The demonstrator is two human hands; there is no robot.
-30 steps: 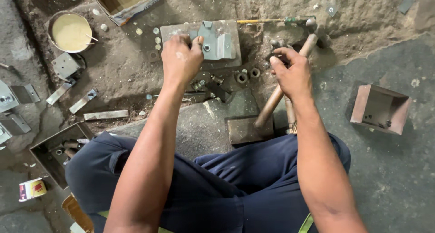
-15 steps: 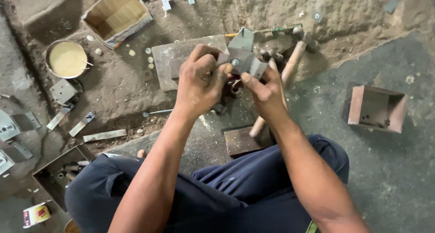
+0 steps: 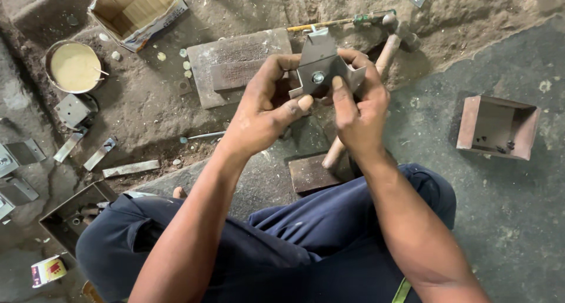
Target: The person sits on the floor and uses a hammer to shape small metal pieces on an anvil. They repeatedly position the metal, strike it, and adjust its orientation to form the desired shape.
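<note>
both hands (image 3: 318, 103) closed around a grey metal bracket (image 3: 322, 70), lifted off the floor. tilted up, seemingly to show its centre bolt (image 3: 318, 77). hammer (image 3: 376, 73) lying beneath.

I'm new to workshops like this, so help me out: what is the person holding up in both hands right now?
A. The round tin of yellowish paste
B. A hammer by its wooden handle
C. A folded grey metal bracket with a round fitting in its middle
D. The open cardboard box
C. The left hand and right hand together grip the metal bracket, while the hammer, tin and cardboard box lie untouched on the ground.
</note>
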